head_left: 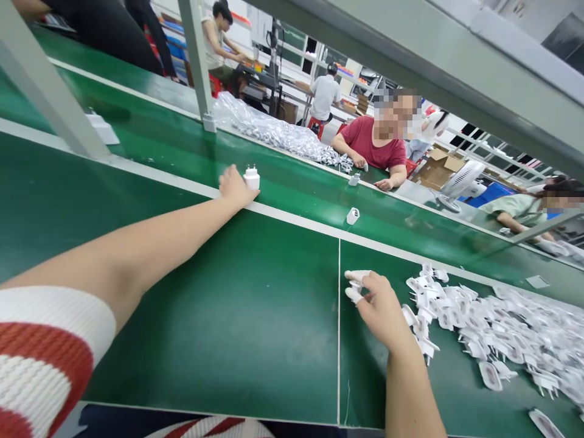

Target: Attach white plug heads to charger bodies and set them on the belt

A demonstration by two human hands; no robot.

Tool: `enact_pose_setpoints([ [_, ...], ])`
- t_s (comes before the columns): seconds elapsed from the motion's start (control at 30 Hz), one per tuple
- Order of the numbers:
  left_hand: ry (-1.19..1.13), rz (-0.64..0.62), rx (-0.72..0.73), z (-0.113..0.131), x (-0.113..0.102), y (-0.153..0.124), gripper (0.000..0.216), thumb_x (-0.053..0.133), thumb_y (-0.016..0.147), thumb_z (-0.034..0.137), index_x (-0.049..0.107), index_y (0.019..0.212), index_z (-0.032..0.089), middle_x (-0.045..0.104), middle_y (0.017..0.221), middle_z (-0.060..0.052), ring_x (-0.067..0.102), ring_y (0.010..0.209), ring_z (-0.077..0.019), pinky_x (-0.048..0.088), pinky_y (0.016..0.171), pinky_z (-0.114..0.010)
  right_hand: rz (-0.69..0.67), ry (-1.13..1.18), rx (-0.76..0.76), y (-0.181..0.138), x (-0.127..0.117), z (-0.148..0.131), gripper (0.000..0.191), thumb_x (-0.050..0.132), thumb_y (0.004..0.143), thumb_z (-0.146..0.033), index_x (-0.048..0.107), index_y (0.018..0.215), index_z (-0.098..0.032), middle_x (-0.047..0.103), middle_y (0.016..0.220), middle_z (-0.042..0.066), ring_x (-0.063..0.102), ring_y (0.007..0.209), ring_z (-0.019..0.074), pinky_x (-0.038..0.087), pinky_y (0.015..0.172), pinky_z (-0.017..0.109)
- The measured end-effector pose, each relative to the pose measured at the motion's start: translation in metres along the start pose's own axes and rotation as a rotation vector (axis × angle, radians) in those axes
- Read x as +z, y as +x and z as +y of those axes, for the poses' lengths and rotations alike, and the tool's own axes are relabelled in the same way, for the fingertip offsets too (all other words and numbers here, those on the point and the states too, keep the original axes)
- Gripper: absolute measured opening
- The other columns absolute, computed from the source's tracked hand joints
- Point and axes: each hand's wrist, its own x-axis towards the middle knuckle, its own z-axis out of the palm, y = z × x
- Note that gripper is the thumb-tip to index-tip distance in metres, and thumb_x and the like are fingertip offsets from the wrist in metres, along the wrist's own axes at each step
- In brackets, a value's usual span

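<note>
My left hand [235, 185] reaches far out over the green bench to the conveyor edge. Its fingers are closed on a white plug adapter [251, 177] that stands upright with its pins up. Closer to me, my right hand [376, 304] hovers over the green table [228, 316]. White finger cots cover its thumb and forefinger, which are pinched together. Whether they hold a small white part I cannot make out. Just right of this hand lies a heap of white plug parts [493, 328].
More white adapters [353, 215] ride the green conveyor belt [159, 140]. A pile of bagged white cables [274, 131] lies on its far side. A person in a red shirt [376, 146] works opposite, others further off. A grey frame post [45, 85] stands at left.
</note>
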Motion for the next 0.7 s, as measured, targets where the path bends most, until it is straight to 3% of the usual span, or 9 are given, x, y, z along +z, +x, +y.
enact_pose_setpoints([
  [0.07, 0.041, 0.157, 0.098, 0.007, 0.001, -0.013, 0.105, 0.084, 0.076, 0.035, 0.028, 0.160, 0.005, 0.021, 0.173, -0.026, 0.020, 0.160, -0.0445, 0.018, 0.131, -0.059, 0.049, 0.018, -0.063, 0.002, 0.013, -0.012, 0.037, 0.055, 0.100, -0.037, 0.074, 0.130, -0.028, 0.074, 0.099, 0.008, 0.064, 0.101, 0.0282, 0.055, 0.088, 0.043],
  [0.13, 0.047, 0.196, 0.277, 0.017, 0.007, -0.027, 0.096, 0.079, 0.081, 0.032, 0.030, 0.160, 0.009, 0.017, 0.174, -0.023, 0.016, 0.161, -0.0404, 0.012, 0.134, -0.056, 0.064, 0.098, -0.067, 0.003, 0.024, -0.021, 0.038, 0.048, 0.103, -0.040, 0.075, 0.128, -0.028, 0.074, 0.095, 0.007, 0.065, 0.097, 0.0265, 0.054, 0.090, 0.043],
  [0.23, -0.004, -0.043, 0.466, 0.046, 0.030, -0.050, 0.074, 0.073, 0.084, 0.030, 0.044, 0.151, 0.016, 0.036, 0.166, -0.019, 0.027, 0.157, -0.0385, 0.019, 0.132, -0.054, 0.068, 0.254, 0.007, 0.007, 0.034, -0.022, 0.037, 0.049, 0.102, -0.047, 0.079, 0.110, -0.026, 0.075, 0.095, 0.006, 0.068, 0.089, 0.0225, 0.055, 0.084, 0.038],
  [0.33, -0.033, -0.353, 0.496, 0.088, 0.065, -0.081, 0.070, 0.074, 0.087, 0.038, 0.049, 0.149, 0.016, 0.050, 0.156, -0.019, 0.038, 0.152, -0.0403, 0.027, 0.129, -0.055, 0.082, 0.424, 0.135, 0.013, 0.036, -0.014, 0.038, 0.065, 0.091, -0.058, 0.080, 0.098, -0.023, 0.074, 0.086, 0.004, 0.069, 0.075, 0.0199, 0.055, 0.069, 0.034],
  [0.43, -0.013, -0.399, 0.463, 0.132, 0.097, -0.112, 0.101, 0.090, 0.076, 0.048, 0.041, 0.156, 0.009, 0.039, 0.164, -0.027, 0.036, 0.153, -0.0450, 0.030, 0.128, -0.053, 0.068, 0.694, 0.261, 0.020, 0.036, -0.007, 0.050, 0.080, 0.075, -0.062, 0.079, 0.105, -0.021, 0.074, 0.086, 0.003, 0.072, 0.065, 0.0189, 0.056, 0.057, 0.031],
  [0.5, 0.004, -0.427, 0.441, 0.155, 0.114, -0.123, 0.103, 0.093, 0.074, 0.050, 0.044, 0.154, 0.008, 0.042, 0.162, -0.027, 0.042, 0.149, -0.0432, 0.036, 0.125, -0.052, 0.090, 0.864, 0.294, 0.024, 0.036, -0.006, 0.058, 0.090, 0.064, -0.060, 0.079, 0.105, -0.021, 0.076, 0.091, 0.004, 0.078, 0.073, 0.0218, 0.062, 0.062, 0.031],
  [0.53, 0.012, -0.445, 0.428, 0.162, 0.120, -0.125, 0.093, 0.091, 0.078, 0.050, 0.050, 0.151, 0.009, 0.051, 0.155, -0.025, 0.049, 0.143, -0.0406, 0.042, 0.121, -0.053, 0.106, 0.927, 0.297, 0.026, 0.036, -0.006, 0.060, 0.094, 0.059, -0.059, 0.078, 0.104, -0.021, 0.077, 0.093, 0.004, 0.081, 0.080, 0.0236, 0.065, 0.068, 0.032],
  [0.6, 0.013, -0.485, 0.406, 0.170, 0.129, -0.123, 0.052, 0.075, 0.096, 0.045, 0.062, 0.139, 0.018, 0.063, 0.142, -0.015, 0.062, 0.129, -0.0311, 0.052, 0.111, -0.053, 0.135, 1.003, 0.305, 0.029, 0.035, -0.006, 0.062, 0.098, 0.053, -0.056, 0.078, 0.100, -0.021, 0.078, 0.092, 0.004, 0.082, 0.089, 0.0254, 0.067, 0.077, 0.033],
  [0.7, -0.053, -0.548, 0.423, 0.166, 0.130, -0.120, 0.029, 0.065, 0.104, 0.039, 0.068, 0.129, 0.024, 0.066, 0.137, -0.010, 0.066, 0.119, -0.0247, 0.059, 0.102, -0.045, 0.140, 0.963, 0.334, 0.028, 0.031, -0.007, 0.060, 0.100, 0.052, -0.053, 0.080, 0.097, -0.020, 0.080, 0.092, 0.005, 0.082, 0.082, 0.0238, 0.066, 0.069, 0.030],
])
